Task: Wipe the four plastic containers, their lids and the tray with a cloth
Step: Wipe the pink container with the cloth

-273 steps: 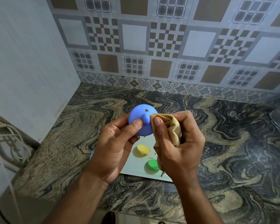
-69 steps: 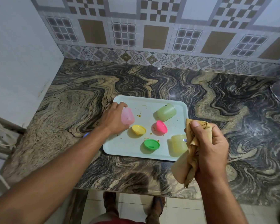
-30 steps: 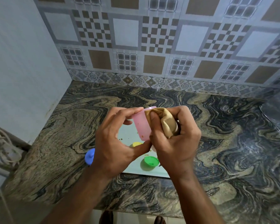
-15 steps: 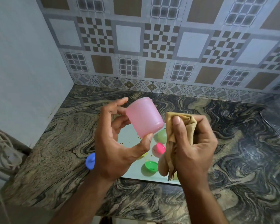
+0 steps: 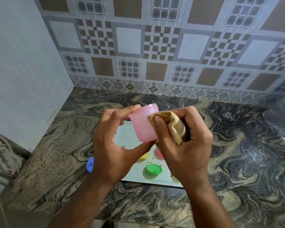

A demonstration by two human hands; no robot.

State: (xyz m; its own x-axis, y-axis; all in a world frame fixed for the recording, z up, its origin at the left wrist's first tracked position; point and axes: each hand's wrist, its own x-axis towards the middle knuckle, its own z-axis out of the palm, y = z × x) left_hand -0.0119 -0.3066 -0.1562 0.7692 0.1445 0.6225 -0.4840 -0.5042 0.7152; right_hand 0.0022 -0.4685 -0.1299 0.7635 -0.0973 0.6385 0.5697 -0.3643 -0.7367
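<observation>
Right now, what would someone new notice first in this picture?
The pink container, held up mid-frame by the left hand while the right hand presses a tan cloth against its side. Below, the green lid lies on the pale tray, on the swirled stone counter.

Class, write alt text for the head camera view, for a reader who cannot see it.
Two hands hold a pink container above a marbled counter: the left hand grips it while the right hand presses a tan cloth to its side. Below lies a pale tray with a green lid.
</observation>
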